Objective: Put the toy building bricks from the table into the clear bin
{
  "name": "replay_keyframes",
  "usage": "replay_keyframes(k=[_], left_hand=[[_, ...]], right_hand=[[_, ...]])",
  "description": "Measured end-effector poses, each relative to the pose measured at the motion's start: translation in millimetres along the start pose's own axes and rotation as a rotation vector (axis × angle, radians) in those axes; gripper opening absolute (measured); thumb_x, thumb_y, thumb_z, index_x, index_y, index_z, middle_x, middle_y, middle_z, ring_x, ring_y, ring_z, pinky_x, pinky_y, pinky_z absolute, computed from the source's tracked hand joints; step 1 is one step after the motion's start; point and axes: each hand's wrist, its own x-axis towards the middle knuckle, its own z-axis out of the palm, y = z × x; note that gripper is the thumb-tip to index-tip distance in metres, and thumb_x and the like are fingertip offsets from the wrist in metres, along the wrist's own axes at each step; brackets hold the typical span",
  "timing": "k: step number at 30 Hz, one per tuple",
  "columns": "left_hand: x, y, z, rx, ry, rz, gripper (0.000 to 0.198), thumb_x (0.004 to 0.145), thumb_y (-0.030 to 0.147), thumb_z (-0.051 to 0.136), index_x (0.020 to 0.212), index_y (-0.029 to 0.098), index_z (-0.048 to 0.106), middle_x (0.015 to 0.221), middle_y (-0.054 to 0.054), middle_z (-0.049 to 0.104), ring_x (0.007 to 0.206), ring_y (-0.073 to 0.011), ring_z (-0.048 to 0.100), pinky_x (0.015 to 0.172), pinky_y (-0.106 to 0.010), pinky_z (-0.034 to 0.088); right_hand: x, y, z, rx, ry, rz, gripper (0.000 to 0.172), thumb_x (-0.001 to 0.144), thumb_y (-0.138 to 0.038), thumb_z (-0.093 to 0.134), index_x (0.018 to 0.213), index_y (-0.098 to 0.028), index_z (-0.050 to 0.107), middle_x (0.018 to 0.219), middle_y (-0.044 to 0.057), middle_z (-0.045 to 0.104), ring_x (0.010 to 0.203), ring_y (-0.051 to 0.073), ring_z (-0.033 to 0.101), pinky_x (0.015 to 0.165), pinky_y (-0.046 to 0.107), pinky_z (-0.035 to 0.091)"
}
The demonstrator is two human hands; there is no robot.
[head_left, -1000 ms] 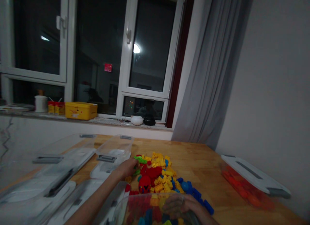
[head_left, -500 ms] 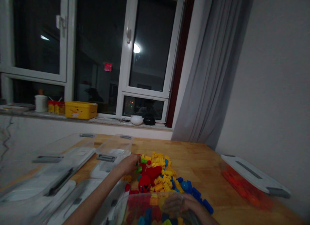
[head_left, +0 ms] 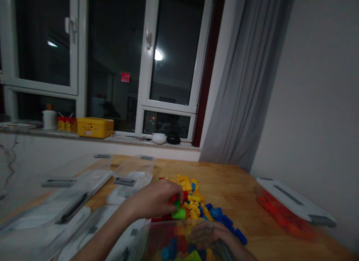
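My left hand (head_left: 157,199) hovers over a pile of yellow, red and blue toy bricks (head_left: 196,206) on the wooden table (head_left: 232,193). Its fingers are pinched on green bricks (head_left: 178,212) just above a clear plastic bin (head_left: 179,242) full of mixed coloured bricks at the bottom edge. My right hand (head_left: 214,234) lies on the far rim of that bin, seen partly through the plastic, fingers curled over the edge.
Several empty clear bins with grey-handled lids (head_left: 70,186) stand at the left. A lidded bin of red bricks (head_left: 286,208) sits at the right edge. A windowsill behind holds a yellow box (head_left: 94,127), jars and bowls. A grey curtain (head_left: 244,85) hangs at the right.
My left hand has closed on green bricks at the pile's far left and carried them toward me, to just above the bin of mixed bricks. My right hand has stayed on the bin.
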Motion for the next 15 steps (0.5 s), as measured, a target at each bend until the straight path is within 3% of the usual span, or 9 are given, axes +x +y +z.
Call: replay_keyframes(k=[3,7,11,15], left_hand=[[-10,27,3.4,-0.034,-0.094,0.043,0.029,0.077,0.017,0.063,0.100,0.032,0.069,0.097,0.000,0.074,0.088,-0.0243,0.067,0.071,-0.033,0.045],[-19,51,12.3,-0.007,-0.223,0.173,0.040,0.078,0.016,0.060,0.109,0.040,0.069,0.096,0.000,0.076,0.083,-0.0257,0.069,0.063,-0.035,0.044],[-22,69,19.6,0.093,-0.314,0.215,0.042,0.085,0.014,0.049,0.111,0.038,0.071,0.086,-0.004,0.076,0.070,-0.0270,0.068,0.050,-0.036,0.039],[-23,72,26.0,0.088,-0.313,0.212,0.035,0.084,0.016,0.052,0.103,0.036,0.073,0.077,-0.006,0.074,0.061,-0.0269,0.065,0.048,-0.035,0.036]], right_hand=[[0,9,-9,0.027,0.027,-0.011,0.042,0.069,-0.018,0.059,0.106,-0.017,0.078,0.114,0.012,0.078,0.110,0.032,0.069,0.102,0.047,0.048],[1,21,-25,-0.136,0.119,-0.055,0.023,0.071,-0.033,0.073,0.090,-0.022,0.079,0.114,0.011,0.076,0.120,0.033,0.062,0.113,0.049,0.037],[2,18,-22,-0.127,0.071,-0.019,0.031,0.073,-0.039,0.071,0.096,-0.020,0.079,0.115,0.012,0.074,0.121,0.033,0.061,0.113,0.050,0.036],[0,10,-14,-0.125,0.089,-0.022,0.036,0.072,-0.038,0.073,0.102,-0.018,0.078,0.118,0.014,0.074,0.122,0.032,0.060,0.115,0.052,0.034]])
